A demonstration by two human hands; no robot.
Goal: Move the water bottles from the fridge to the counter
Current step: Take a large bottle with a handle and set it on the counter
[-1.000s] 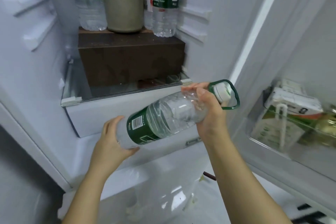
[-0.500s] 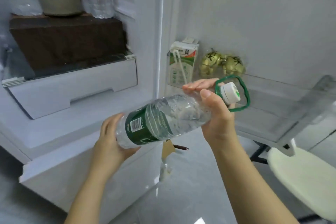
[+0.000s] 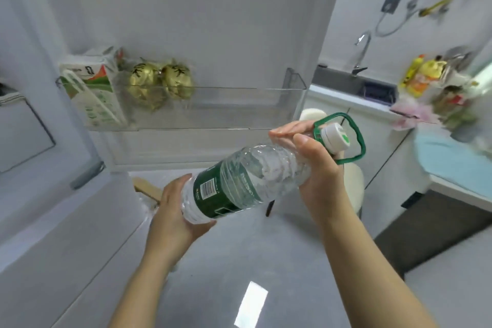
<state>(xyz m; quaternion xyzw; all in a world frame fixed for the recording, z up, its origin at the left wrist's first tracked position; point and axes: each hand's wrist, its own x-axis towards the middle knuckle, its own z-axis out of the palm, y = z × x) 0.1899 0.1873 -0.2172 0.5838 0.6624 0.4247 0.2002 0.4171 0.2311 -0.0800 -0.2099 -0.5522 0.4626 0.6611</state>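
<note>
The open fridge door (image 3: pixel 213 21) fills the view ahead of us, with the table (image 3: pixel 332 94) and its sink (image 3: pixel 346 80) off to our right. We hold the water bottle (image 3: pixel 247 181) in mid-air before the door, tilted, cap end up and rightward. Our left hand (image 3: pixel 173 210) cups its base with curled fingers; our right hand (image 3: pixel 316 165) wraps its neck. A carton (image 3: pixel 93 93) and two gold-wrapped balls (image 3: pixel 159 82) sit in the door shelf (image 3: pixel 239 106); a green loop (image 3: pixel 360 138) rings the white cap (image 3: pixel 336 138)
</note>
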